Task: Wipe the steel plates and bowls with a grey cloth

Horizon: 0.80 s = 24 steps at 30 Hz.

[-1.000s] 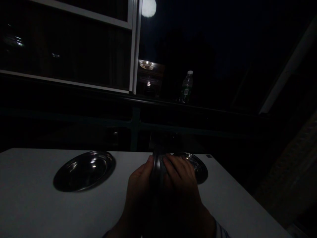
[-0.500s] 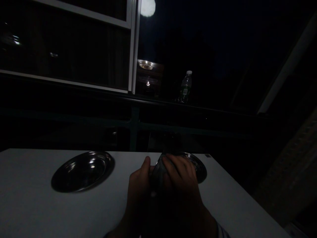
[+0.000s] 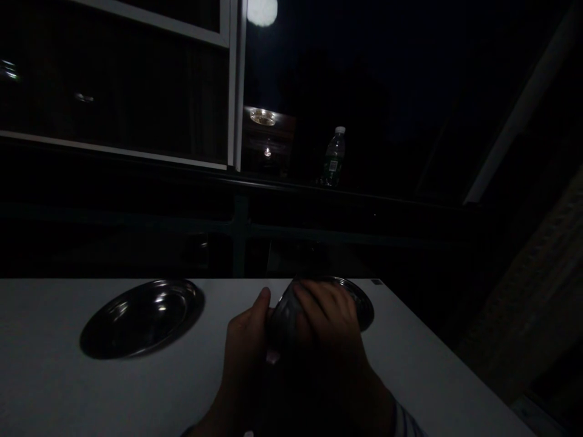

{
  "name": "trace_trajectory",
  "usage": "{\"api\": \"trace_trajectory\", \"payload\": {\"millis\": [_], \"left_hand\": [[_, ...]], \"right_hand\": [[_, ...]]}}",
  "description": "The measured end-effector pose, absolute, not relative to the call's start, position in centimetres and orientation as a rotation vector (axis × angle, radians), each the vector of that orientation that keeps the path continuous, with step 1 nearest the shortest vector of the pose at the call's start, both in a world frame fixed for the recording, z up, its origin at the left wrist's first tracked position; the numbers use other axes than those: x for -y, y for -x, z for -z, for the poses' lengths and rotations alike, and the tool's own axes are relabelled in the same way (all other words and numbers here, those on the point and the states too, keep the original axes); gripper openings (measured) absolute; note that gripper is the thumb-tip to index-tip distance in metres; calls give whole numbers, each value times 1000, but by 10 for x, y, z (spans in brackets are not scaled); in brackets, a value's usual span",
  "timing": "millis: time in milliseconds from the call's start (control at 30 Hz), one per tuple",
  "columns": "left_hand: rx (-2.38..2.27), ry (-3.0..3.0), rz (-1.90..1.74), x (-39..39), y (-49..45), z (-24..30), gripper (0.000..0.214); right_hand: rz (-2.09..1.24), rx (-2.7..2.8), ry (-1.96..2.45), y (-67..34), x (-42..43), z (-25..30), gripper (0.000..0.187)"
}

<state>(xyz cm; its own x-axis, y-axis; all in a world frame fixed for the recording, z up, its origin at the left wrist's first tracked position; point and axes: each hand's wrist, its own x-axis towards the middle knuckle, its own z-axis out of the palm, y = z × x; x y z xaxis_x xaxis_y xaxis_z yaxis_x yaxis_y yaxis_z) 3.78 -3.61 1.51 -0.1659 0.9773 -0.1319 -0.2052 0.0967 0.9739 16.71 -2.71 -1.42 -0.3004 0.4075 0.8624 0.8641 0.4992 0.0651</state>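
Note:
Low in the middle of the head view, my two hands are close together over a white table point(image 3: 136, 394). My left hand point(image 3: 247, 337) is closed on the left side of a dark, shiny rounded object point(image 3: 283, 321), its thumb pointing up. Curled over the top and right of that same object is my right hand point(image 3: 332, 321), with something greyish and cloth-like under its fingers. Dim light hides the object's exact kind. A small pinkish spot point(image 3: 272, 356) shows just below it. Behind my right hand lies a shiny metal plate point(image 3: 364, 306), partly covered.
Another shiny metal plate point(image 3: 141, 321) lies on the table's left. Beyond the far edge, a clear plastic bottle point(image 3: 334, 159) with a white cap stands on the dark sill by a window frame point(image 3: 234, 91). A patterned curtain-like cloth point(image 3: 537, 285) hangs at the right.
The view has shifted slightly, so plates, bottle and window frame appear a little further left. Both hands keep their hold, and the dark object shows slightly more between them.

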Motion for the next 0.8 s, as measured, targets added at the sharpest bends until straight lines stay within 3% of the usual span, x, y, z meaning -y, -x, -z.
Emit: {"api": "trace_trajectory", "payload": {"millis": [167,567,800], "left_hand": [[-1153,-867,-1293,39,-45,-13,47],[-1235,-844,-1394,38,-36,-19,37],[-1137,-826,-1396,45,-41,-24,34]], "right_hand": [[531,1870,1181,-188,20,7,33],[719,1978,991,-158,31,16,28],[531,1921,1165,-184,21,9,35]]}}
